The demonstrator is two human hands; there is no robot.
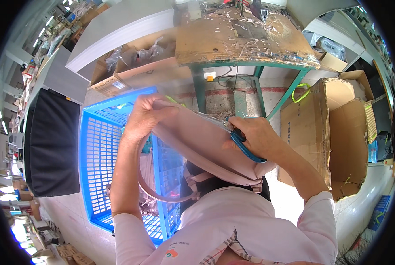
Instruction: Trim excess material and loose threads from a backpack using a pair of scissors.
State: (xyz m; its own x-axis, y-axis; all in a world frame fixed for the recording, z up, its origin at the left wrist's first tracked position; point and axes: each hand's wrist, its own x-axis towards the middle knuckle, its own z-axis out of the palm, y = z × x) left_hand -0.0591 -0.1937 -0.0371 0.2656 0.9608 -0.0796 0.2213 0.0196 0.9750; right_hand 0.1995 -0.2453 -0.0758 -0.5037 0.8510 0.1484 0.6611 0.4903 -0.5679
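The left hand (148,115) grips a pink strapped bag (208,141). The right hand (261,137) grips blue-handled scissors (246,149) at its edge.

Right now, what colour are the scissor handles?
The scissor handles are blue, clearest in the head view.

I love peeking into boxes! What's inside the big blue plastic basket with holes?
Inside the blue slotted plastic basket, dusty-pink items and a bit of something teal show. The left forearm and the held pinkish bag with straps cover part; what lies underneath can't be seen.
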